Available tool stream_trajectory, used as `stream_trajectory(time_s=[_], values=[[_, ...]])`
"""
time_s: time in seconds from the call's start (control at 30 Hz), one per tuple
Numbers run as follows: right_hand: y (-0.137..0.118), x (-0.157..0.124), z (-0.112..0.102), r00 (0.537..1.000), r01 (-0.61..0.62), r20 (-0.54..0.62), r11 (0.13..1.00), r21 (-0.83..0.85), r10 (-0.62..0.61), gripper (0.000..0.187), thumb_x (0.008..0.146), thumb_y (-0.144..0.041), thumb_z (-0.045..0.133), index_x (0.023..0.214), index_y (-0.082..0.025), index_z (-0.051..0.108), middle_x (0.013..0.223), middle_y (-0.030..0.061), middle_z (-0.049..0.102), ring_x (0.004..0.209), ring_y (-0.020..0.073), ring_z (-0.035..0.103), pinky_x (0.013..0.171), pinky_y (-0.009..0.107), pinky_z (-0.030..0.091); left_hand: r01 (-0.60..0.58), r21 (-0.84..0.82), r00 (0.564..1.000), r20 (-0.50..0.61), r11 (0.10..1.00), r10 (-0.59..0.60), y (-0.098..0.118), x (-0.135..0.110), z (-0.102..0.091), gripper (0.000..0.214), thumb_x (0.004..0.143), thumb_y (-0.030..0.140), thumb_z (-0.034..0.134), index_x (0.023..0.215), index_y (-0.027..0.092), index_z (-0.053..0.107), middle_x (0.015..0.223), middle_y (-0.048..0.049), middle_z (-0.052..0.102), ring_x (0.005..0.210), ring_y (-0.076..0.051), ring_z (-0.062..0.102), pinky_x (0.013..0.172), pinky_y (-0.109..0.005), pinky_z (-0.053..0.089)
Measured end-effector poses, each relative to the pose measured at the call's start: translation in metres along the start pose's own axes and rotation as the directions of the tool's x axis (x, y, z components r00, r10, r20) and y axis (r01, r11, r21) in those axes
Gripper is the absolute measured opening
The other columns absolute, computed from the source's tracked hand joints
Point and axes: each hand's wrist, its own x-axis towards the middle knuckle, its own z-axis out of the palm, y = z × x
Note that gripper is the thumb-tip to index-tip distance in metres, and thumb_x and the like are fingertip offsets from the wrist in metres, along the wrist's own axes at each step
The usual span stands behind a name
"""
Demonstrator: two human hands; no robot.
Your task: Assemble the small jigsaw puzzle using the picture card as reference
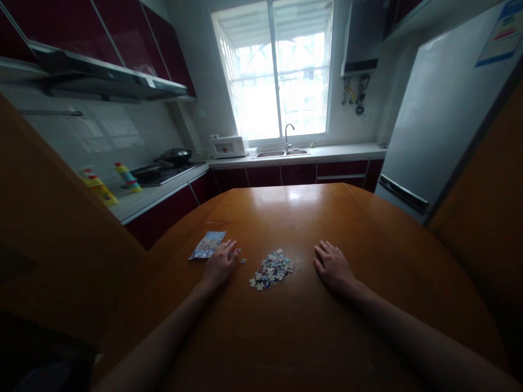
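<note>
A heap of loose jigsaw puzzle pieces [273, 269] lies on the brown wooden table [281, 337], between my two hands. To its left, my left hand [220, 264] rests on the tabletop with fingers stretched forward. A stray puzzle piece [243, 261] lies just right of that hand, and another small piece shows at its fingertips. Partly behind the left fingers is a flat bluish printed packet [208, 244]. My right hand [333, 268] lies palm down right of the heap, fingers extended, touching only the table.
Beyond the table runs a counter with a sink [281, 153], a white microwave [227, 147] and a pan [175, 156] on the stove. Cleaning bottles [128, 177] stand on the left counter. A fridge [445, 109] stands at the right.
</note>
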Motion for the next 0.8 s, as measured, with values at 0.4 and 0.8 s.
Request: stream_trajectory(time_s=[0.4, 0.8], values=[[-0.002, 0.000, 0.000, 0.999, -0.007, -0.036, 1.000, 0.005, 0.008, 0.054, 0.096, -0.035, 0.043, 0.144, -0.012, 0.051, 0.157, 0.0150, 0.038, 0.147, 0.0306, 0.028, 0.120, 0.047, 0.019, -0.255, -0.182, 0.940, 0.182, 0.950, 0.287, 0.103, -0.012, 0.035, 0.056, 0.100, 0.053, 0.039, 0.139, 0.017, 0.057, 0.152, -0.0117, 0.045, 0.145, -0.029, 0.037, 0.119, -0.048, 0.032], [0.007, 0.008, 0.002, 0.991, -0.030, -0.118, 0.972, 0.235, 0.059, 0.046, 0.099, -0.026, 0.035, 0.132, -0.010, 0.062, 0.147, 0.0121, 0.052, 0.143, 0.0209, 0.038, 0.119, 0.035, 0.026, -0.526, -0.485, 0.694, 0.231, 0.699, 0.682, 0.198, -0.068, 0.028, 0.046, 0.100, 0.044, 0.046, 0.142, 0.029, 0.053, 0.149, -0.0041, 0.050, 0.142, -0.023, 0.041, 0.117, -0.043, 0.040]])
